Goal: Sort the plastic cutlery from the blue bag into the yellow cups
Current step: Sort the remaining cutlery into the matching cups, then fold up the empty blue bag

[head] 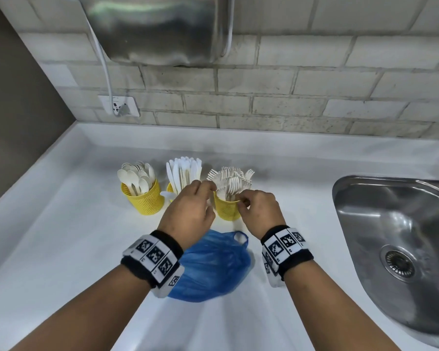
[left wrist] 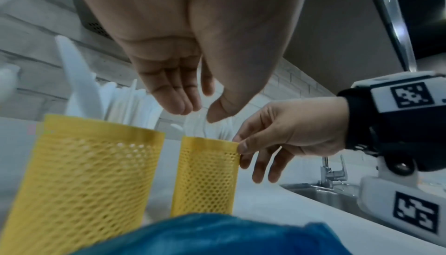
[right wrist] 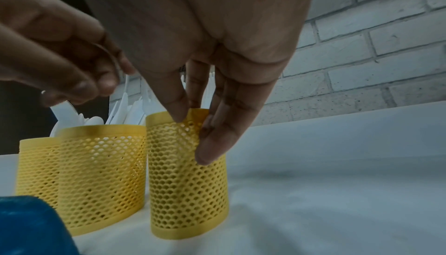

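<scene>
Three yellow mesh cups stand in a row on the white counter [head: 61, 236]: the spoon cup [head: 142, 201] at left, the knife cup [head: 169, 188] in the middle behind my left hand, and the fork cup [head: 226, 211] at right. The crumpled blue bag [head: 213, 267] lies just in front of them, between my wrists. My right hand [right wrist: 190, 118] pinches the fork cup's [right wrist: 188, 192] rim between thumb and forefinger. My left hand [left wrist: 200, 108] hovers over the forks [head: 231, 181] with loosely bent fingers and nothing visible between them.
A steel sink [head: 390, 224] with a tap [left wrist: 333, 171] lies to the right. A brick wall [head: 289, 97] runs behind the cups, with a socket [head: 119, 106] and cable. A steel appliance [head: 157, 29] hangs above the cups.
</scene>
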Tool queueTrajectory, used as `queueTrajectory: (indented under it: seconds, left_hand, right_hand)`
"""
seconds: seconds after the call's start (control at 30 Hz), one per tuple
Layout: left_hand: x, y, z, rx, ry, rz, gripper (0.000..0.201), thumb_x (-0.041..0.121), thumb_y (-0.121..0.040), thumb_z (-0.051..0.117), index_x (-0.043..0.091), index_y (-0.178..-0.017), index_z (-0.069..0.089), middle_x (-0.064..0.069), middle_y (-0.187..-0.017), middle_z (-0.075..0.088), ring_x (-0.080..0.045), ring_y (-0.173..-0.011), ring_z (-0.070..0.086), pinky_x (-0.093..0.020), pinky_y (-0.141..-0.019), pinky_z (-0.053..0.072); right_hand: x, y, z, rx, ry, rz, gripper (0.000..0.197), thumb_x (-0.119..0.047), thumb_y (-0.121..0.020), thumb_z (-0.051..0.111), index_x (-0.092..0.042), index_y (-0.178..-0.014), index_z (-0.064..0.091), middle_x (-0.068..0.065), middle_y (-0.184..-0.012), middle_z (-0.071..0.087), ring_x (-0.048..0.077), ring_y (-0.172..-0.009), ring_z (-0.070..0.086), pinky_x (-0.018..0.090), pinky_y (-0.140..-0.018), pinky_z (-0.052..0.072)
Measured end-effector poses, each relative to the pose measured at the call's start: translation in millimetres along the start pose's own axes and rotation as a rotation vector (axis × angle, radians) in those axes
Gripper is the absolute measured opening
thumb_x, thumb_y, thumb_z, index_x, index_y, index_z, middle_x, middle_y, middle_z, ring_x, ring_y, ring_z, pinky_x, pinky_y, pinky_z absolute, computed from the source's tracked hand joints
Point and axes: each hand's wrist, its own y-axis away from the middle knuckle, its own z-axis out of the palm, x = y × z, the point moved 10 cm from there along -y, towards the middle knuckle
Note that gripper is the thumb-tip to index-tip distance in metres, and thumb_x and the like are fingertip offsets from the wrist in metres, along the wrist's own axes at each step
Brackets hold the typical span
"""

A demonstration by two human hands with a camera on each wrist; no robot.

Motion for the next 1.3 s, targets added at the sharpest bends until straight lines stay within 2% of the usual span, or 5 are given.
queueTrajectory:
  seconds: [0.23, 0.7, 0.97, 1.17, 1.3]
  left_hand:
    - [-49, 10, 6, -0.057, -0.156, -0.193, 0.042, 0.009, -0.094, 0.062, 0.014, -0.136, 0.059, -0.007, -0.125, 0.065, -0.027, -0.105, 0.065, -0.035, -0.085, 0.052]
    - [-62, -1, -7, -0.040, -0.134, -0.225, 0.028, 0.012, -0.098, 0.061, 0.014, -0.123, 0.072, -0.009, -0.115, 0.073, -0.030, -0.103, 0.068, -0.037, -0.087, 0.054]
    - [-57, 34, -40, 0.059, -0.036, -0.269, 0.004, 0.035, -0.090, 0.069, 0.031, -0.091, 0.070, 0.015, -0.093, 0.068, -0.005, -0.071, 0.061, -0.026, -0.066, 0.047]
    - [-89, 67, 5, -0.222, -0.205, -0.327, 0.045, 0.044, -0.091, 0.068, 0.024, -0.132, 0.066, 0.001, -0.130, 0.066, -0.020, -0.118, 0.059, -0.035, -0.097, 0.051]
    - [-93, 77, 30, -0.296, -0.235, -0.332, 0.058, 0.049, -0.090, 0.064, 0.023, -0.141, 0.058, 0.000, -0.128, 0.068, -0.023, -0.119, 0.056, -0.035, -0.098, 0.049]
  right_hand:
    - [-10, 1, 2, -0.003, 0.032, -0.016, 0.023, -0.015, -0.090, 0.059, -0.019, -0.104, 0.077, 0.012, -0.097, 0.068, 0.031, -0.089, 0.063, 0.032, -0.076, 0.049]
    - [-13, 3, 10, -0.009, 0.069, -0.013, 0.016, -0.018, -0.092, 0.060, -0.017, -0.095, 0.075, 0.009, -0.087, 0.073, 0.031, -0.084, 0.066, 0.033, -0.074, 0.053]
    - [-25, 34, 7, 0.124, -0.044, -0.130, 0.026, -0.014, -0.092, 0.059, -0.021, -0.116, 0.063, 0.003, -0.110, 0.058, 0.027, -0.086, 0.064, 0.038, -0.074, 0.054]
    - [-39, 64, 66, -0.165, 0.086, -0.226, 0.038, -0.032, -0.090, 0.062, -0.020, -0.125, 0.059, 0.002, -0.118, 0.048, 0.024, -0.109, 0.048, 0.040, -0.092, 0.050]
    - [-34, 83, 107, -0.381, 0.308, -0.214, 0.072, -0.042, -0.087, 0.062, -0.029, -0.151, 0.033, 0.003, -0.140, 0.036, 0.028, -0.124, 0.035, 0.043, -0.105, 0.041]
